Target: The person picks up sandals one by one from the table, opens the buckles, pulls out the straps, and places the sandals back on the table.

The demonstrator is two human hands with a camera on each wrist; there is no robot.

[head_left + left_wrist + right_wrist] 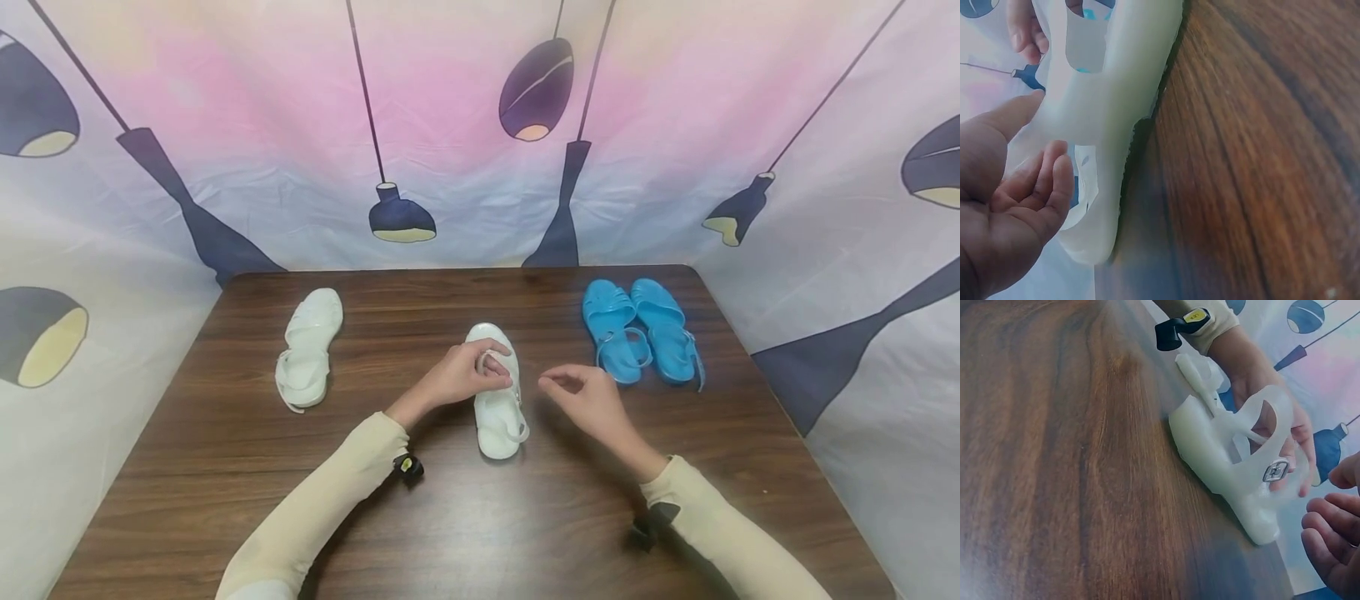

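Observation:
A white sandal (497, 429) stands sole down in the middle of the table, its heel toward me. My left hand (459, 373) is over its strapped front part, with loosely bent fingers and thumb spread apart at the straps. In the left wrist view the fingertips (1060, 150) overlap the sandal's side, and nothing is pinched between them and the thumb. A square silver buckle (1276, 469) shows on the sandal's side strap in the right wrist view. My right hand (588, 402) hovers just right of the sandal, apart from it, fingers loosely curled and holding nothing.
Another white sandal (306, 354) lies at the left of the table with its heel strap hanging loose. Two blue sandals (622, 358) sit side by side at the back right. A curtain printed with lamps (402, 218) surrounds the wooden table (480, 533).

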